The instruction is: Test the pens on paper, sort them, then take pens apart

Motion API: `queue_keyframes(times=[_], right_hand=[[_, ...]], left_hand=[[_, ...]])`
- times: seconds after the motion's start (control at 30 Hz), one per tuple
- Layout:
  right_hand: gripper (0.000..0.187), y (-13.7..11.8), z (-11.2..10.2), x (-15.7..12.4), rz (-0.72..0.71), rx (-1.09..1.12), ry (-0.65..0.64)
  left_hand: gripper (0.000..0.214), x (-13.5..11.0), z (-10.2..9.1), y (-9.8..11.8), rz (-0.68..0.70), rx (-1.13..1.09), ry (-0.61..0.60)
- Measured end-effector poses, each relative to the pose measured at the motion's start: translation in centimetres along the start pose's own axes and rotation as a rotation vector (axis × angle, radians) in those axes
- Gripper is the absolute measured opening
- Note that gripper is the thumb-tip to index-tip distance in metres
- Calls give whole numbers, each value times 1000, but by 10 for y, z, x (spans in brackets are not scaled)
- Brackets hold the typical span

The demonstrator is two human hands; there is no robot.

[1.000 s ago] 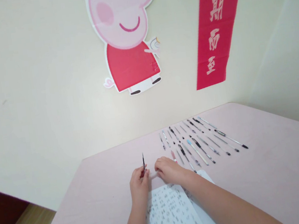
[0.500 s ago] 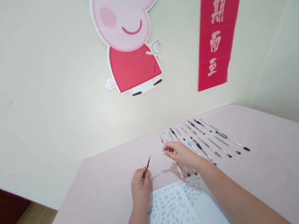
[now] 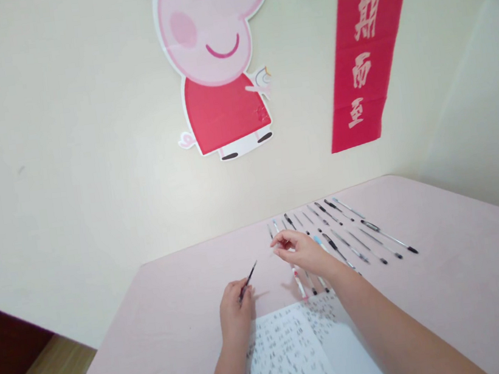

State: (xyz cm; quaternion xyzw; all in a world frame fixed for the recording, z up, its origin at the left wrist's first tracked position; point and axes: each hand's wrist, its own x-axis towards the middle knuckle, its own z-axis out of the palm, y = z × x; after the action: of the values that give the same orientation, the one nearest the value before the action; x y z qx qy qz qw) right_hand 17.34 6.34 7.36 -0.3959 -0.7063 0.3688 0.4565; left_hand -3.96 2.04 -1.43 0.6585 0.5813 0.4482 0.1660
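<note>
On pink table (image 3: 481, 267) by wall (image 3: 64, 144), pens (image 3: 389, 236)

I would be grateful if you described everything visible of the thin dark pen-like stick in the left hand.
The thin dark pen-like stick is straight, mostly blackish, and narrows to a fine end. It is held between the thumb and fingers of the left hand, slanting up and to the right in the picture, above the pink tabletop. Its lower part is largely hidden by the grip. Its material, perhaps plastic, is too small to confirm.

期而至 on red banner (image 3: 367, 52), illegible handwriting on paper (image 3: 283, 354)
</note>
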Motion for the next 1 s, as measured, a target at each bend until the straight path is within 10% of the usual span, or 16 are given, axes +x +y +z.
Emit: queue_keyframes(times=[0.73,1.0], right_hand=[[33,12,6,-2,82,-186,-195],[7,7,4,0,141,-28,-95]], left_hand=[[23,0,0,-3,7,21,-18],[22,0,-1,2,-11,-4,-18]])
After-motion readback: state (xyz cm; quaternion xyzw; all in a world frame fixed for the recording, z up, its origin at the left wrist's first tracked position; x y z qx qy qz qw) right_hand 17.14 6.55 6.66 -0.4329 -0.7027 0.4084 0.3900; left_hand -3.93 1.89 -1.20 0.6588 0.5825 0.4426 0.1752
